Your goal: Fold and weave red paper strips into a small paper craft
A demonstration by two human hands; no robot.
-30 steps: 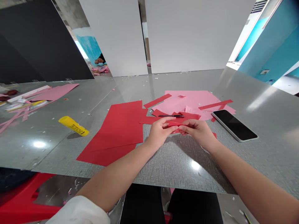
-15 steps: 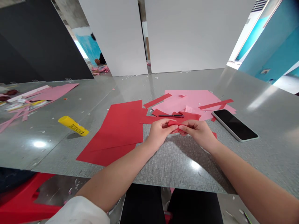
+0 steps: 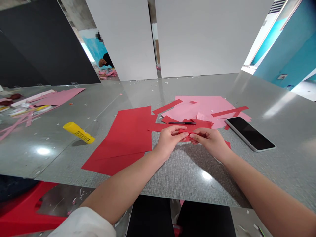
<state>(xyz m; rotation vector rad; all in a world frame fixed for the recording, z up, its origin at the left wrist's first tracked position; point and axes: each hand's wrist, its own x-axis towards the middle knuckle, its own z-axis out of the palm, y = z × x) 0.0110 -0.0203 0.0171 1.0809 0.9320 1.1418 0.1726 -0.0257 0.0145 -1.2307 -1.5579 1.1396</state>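
Note:
My left hand [image 3: 170, 142] and my right hand [image 3: 209, 142] meet above the table, their fingertips pinching a small folded piece of red paper [image 3: 187, 133] between them. Most of that piece is hidden by my fingers. Just beyond my hands lies a black pen or craft knife [image 3: 182, 123] on scraps of red paper [image 3: 197, 124]. Large red paper sheets [image 3: 125, 141] lie to the left of my left hand. Pink paper sheets [image 3: 197, 107] with red strips spread beyond my right hand.
A black smartphone [image 3: 250, 134] lies to the right on the grey table [image 3: 197, 177], and a yellow glue stick [image 3: 78, 132] lies to the left. Pink paper strips lie at the far left. A co-worker's hand [image 3: 102, 62] shows in the distance. A red stool [image 3: 24, 207] stands below the table edge.
My hands stay pinched on the red paper, which shows a little less between my fingers. The whole view has shifted slightly, and the objects on the table have not visibly moved.

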